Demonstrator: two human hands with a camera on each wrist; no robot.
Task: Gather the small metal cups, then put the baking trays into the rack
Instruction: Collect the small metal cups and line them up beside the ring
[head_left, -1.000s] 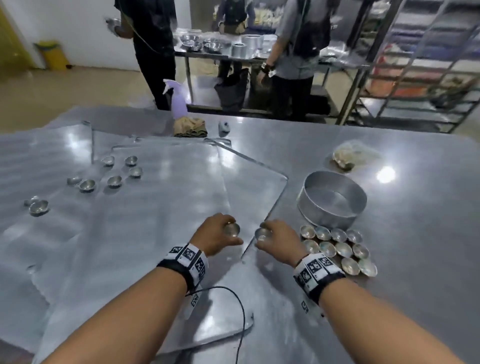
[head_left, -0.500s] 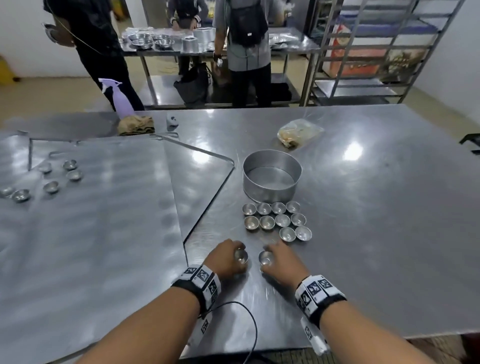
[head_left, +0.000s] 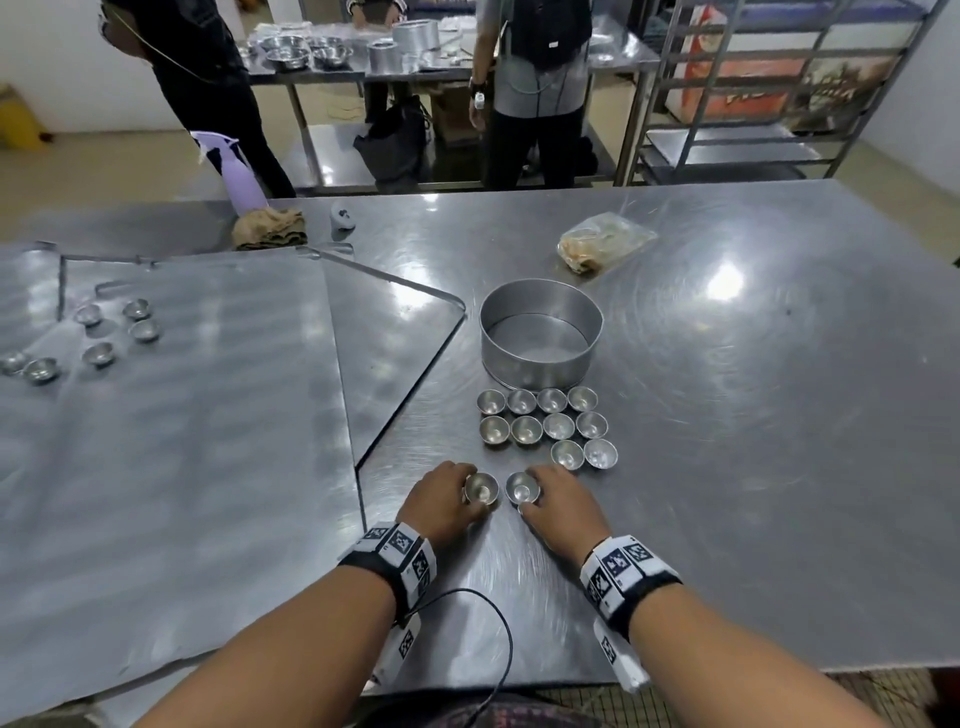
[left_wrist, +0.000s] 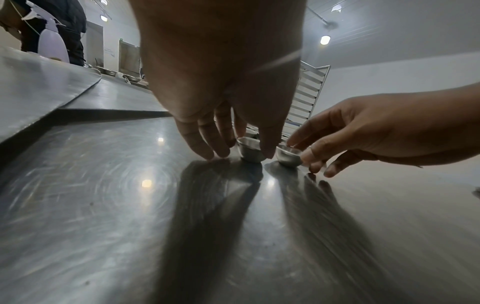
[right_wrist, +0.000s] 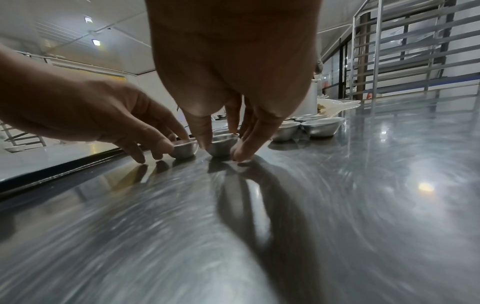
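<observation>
As both hands reach palm-down | left hand (head_left: 441, 501) pinches cup (head_left: 481, 488) | right hand (head_left: 563, 506) pinches cup (head_left: 522, 487)

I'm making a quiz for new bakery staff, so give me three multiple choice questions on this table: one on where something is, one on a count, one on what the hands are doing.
1. Where is the grouped set of cups? A) on the bare table, just nearer than the round tin B) inside that tin C) on a baking tray
2. How many cups are in that set? A) six B) ten C) fourteen
3. What are the left hand and right hand doing? A) lying flat B) lifting a tray C) each pinching one cup
Key: A, the set stands on steel beside the tin; B, rows of four, four and two; C, fingers close round the left cup and the right cup.
</observation>
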